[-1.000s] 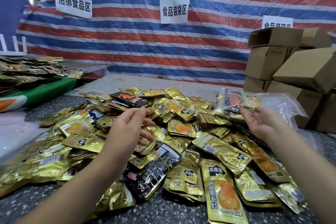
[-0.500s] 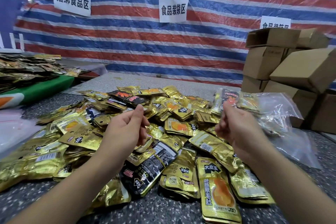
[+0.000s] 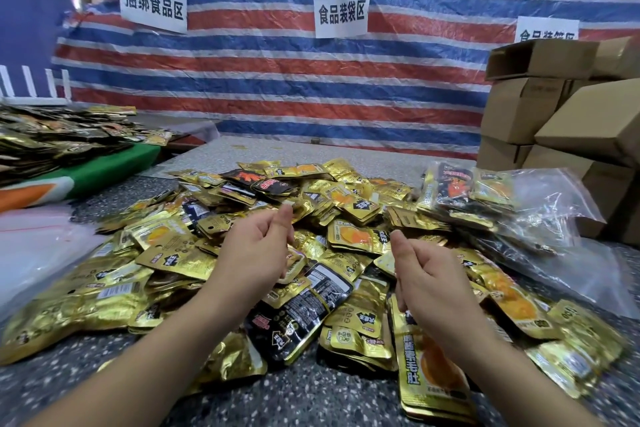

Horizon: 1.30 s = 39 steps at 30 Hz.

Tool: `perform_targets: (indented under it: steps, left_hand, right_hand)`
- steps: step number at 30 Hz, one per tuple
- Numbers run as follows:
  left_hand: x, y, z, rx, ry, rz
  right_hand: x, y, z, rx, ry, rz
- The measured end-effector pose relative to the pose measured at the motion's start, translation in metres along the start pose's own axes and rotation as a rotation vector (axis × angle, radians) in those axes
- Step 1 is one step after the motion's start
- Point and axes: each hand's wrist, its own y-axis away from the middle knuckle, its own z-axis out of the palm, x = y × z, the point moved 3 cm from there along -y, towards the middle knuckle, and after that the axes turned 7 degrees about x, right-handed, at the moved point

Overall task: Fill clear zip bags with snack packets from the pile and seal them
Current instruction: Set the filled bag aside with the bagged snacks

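Pile [image 3: 277,253]: gold and black snack packets are spread across the speckled table [image 3: 311,402], directly under and ahead of both hands; no single long axis is shown, since the packets lie at all angles.
Left hand [image 3: 256,250]: held just above the middle of the pile, fingers loosely curled, thumb up; nothing is seen held in it.
Right hand [image 3: 426,281]: held above the right-centre of the pile, fingers loosely bent, thumb up; nothing is gripped.
Filled bags [image 3: 485,204]: clear zip bags already stuffed with packets are stacked to the right and beyond the right hand, well apart from the left.
Empty bags [image 3: 38,246]: flat clear plastic is seen at the left edge, nearer the left hand; whether these are unused zip bags cannot be told for certain.
Key relation: packets are within reach of either hand, so a fresh bag is judged the thing needed next, probably fetched from the left.
Surface: hard and flat; foil packets are likely to slide over one another.
Room: a striped tarp [image 3: 311,87] with paper signs is hung behind; boxes [image 3: 554,107] are stacked at the right; a second pile [image 3: 59,142] lies on a green surface at the left.
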Motion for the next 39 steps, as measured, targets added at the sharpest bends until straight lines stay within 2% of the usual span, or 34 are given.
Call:
perform_targets:
  steps: [5, 7, 10, 12, 15, 17, 20, 25, 29, 35, 39]
  left_hand:
    - [0.006, -0.016, -0.013, -0.004, -0.113, 0.017]
    - [0.010, -0.027, -0.022, -0.007, -0.196, 0.076]
    - [0.006, -0.049, -0.051, 0.115, -0.581, 0.263]
    - [-0.007, -0.067, -0.082, 0.186, -0.830, 0.287]
    - [-0.034, -0.091, -0.138, 0.276, -1.285, 0.106]
    - [-0.054, -0.097, -0.175, 0.282, -1.431, -0.083]
    - [-0.083, -0.094, -0.219, 0.189, -1.482, -0.312]
    - [-0.104, -0.080, -0.236, 0.055, -1.587, -0.421]
    - [-0.103, -0.072, -0.232, 0.063, -1.622, -0.398]
    - [-0.099, -0.073, -0.225, 0.162, -1.525, -0.428]
    - [-0.081, -0.074, -0.224, 0.350, -1.432, -0.220]
  right_hand:
    - [0.003, 0.000, 0.000, 0.006, -0.014, -0.009]
    - [0.004, 0.000, 0.000, 0.011, -0.003, -0.028]
    - [0.000, 0.001, 0.004, -0.008, 0.014, -0.068]
    - [-0.002, 0.003, 0.005, -0.031, 0.010, -0.081]
    - [-0.001, 0.004, 0.004, -0.029, 0.009, -0.075]
    - [0.000, 0.004, 0.004, -0.024, 0.005, -0.063]
    - [0.000, 0.003, 0.005, -0.029, 0.001, -0.063]
    - [0.000, 0.003, 0.006, -0.039, 0.010, -0.076]
    - [-0.001, 0.004, 0.007, -0.048, 0.011, -0.088]
    - [0.001, 0.003, 0.008, -0.061, -0.008, -0.093]
    - [0.004, 0.003, 0.010, -0.078, -0.046, -0.081]
